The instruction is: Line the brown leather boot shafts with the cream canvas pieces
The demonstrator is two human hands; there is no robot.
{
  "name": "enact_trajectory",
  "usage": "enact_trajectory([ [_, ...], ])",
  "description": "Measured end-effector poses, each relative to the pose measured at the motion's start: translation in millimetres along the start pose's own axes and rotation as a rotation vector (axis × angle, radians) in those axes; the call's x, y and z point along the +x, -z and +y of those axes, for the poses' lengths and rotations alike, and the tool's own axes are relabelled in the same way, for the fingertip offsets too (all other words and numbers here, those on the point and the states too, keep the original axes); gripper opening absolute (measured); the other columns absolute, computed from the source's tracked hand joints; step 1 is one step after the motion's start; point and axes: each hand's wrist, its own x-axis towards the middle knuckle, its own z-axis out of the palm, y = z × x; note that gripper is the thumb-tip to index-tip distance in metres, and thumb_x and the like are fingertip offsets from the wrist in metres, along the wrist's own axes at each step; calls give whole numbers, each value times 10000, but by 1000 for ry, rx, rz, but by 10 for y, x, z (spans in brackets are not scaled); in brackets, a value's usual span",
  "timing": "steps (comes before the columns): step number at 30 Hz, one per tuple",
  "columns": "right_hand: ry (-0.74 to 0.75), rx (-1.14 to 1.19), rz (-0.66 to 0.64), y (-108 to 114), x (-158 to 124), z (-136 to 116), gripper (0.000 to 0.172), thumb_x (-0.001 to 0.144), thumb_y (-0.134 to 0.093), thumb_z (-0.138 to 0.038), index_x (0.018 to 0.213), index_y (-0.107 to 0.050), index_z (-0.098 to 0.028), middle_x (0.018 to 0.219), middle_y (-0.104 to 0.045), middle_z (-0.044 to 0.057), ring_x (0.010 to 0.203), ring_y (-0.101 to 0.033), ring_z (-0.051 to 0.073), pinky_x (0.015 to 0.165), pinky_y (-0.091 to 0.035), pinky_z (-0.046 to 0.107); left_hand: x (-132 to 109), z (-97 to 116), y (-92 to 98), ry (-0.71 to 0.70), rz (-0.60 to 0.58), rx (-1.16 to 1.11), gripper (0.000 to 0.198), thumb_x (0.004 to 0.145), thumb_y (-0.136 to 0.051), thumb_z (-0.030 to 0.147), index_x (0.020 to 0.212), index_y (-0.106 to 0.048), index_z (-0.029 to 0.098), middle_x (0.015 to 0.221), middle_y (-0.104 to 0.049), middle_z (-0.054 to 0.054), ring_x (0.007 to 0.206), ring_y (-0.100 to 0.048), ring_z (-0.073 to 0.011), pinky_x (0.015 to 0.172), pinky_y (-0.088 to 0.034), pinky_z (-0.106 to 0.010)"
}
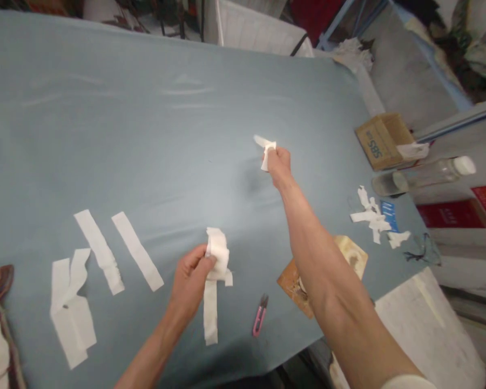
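Note:
My left hand (193, 270) pinches a bunch of folded white strips (218, 251) between thumb and fingers, low over the table. Below it, a single white strip (211, 319) hangs or lies toward the near edge. Farther out, my right hand (279, 162) is closed around a small white strip (269, 148), whose pale end sticks out to the left. Whether these strips are cloth or paper I cannot tell. Just right of my left hand lies a pair of pink thread snips (260, 316). Two flat white strips (137, 251) (99, 251) rest to the left.
A notched white piece (73, 308) lies at the left on the blue-grey table cover (146, 135). Under my right forearm is a brown and cream block (294, 283). White scraps (372, 213), a clear bottle (425, 175) and a cardboard box (383, 143) line the right side.

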Motion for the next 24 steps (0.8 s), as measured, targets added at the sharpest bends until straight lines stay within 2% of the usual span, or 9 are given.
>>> enact_trajectory([
  [3, -26, 155, 87, 163, -386, -212, 507, 1103, -321, -524, 1122, -664, -152, 857, -679, 46, 681, -599, 147, 605, -477, 262, 153, 132, -80, -86, -61, 70, 240, 771, -646, 425, 727, -752, 215, 706, -653, -11, 701, -584, -214, 643, -476, -294],
  [6, -23, 443, 146, 373, -1059, -396, 444, 1034, -466, -603, 1079, -652, -203, 830, -651, 18, 635, -543, 131, 574, -445, 249, 320, 253, -161, -151, -137, 161, 268, 783, -653, 443, 828, -785, 213, 817, -724, -30, 824, -654, -255, 730, -528, -324],
  [8, -79, 521, 156, 496, -1551, -482, 387, 1013, -523, -581, 1050, -650, -218, 773, -623, -1, 594, -504, 128, 543, -412, 253, 534, 274, -227, -147, -177, 242, 268, 832, -641, 408, 906, -795, 202, 821, -732, -32, 810, -669, -249, 729, -543, -334],
  [10, -154, 552, 171, 593, -1997, -531, 345, 1016, -533, -551, 1019, -646, -225, 729, -588, -17, 577, -482, 130, 533, -399, 257, 820, 247, -298, -121, -202, 345, 219, 908, -672, 347, 991, -786, 179, 902, -763, -46, 859, -706, -240, 805, -579, -364],
  [13, -264, 579, 184, 696, -2554, -528, 321, 1031, -525, -525, 956, -641, -235, 691, -559, -25, 563, -468, 140, 509, -375, 260, 1223, 172, -405, -106, -104, 534, 275, 990, -749, 369, 1160, -729, 154, 1150, -756, -87, 1051, -723, -256, 974, -594, -477],
  [16, -308, 480, 159, 739, -3047, -439, 345, 1073, -485, -499, 868, -606, -250, 658, -542, -27, 545, -483, 159, 493, -377, 275, 1454, 105, -507, -123, -17, 667, 365, 1019, -737, 372, 1316, -678, 169, 1335, -702, -116, 1208, -688, -297, 1058, -576, -544],
  [18, -201, 286, 97, 692, -3354, -345, 347, 1119, -411, -413, 855, -571, -255, 659, -538, -24, 554, -510, 171, 519, -405, 289, 1531, 68, -574, -119, -7, 712, 372, 1023, -734, 368, 1331, -673, 168, 1351, -695, -119, 1213, -689, -299, 1049, -588, -542],
  [20, 8, 77, -14, 547, -3614, -241, 297, 1123, -363, -302, 902, -556, -254, 716, -580, 1, 623, -562, 196, 594, -451, 315, 1582, 38, -635, -100, -17, 731, 355, 1027, -731, 375, 1307, -683, 162, 1325, -706, -116, 1173, -706, -288, 1012, -612, -520],
  [24, 317, 2, -205, -26, -3876, -23, 194, 1030, -443, -227, 879, -560, -261, 843, -675, 56, 815, -640, 251, 830, -538, 388, 1638, 14, -728, -67, -45, 724, 360, 1033, -724, 383, 1313, -680, 162, 1324, -702, -112, 1138, -716, -281, 966, -636, -492],
])
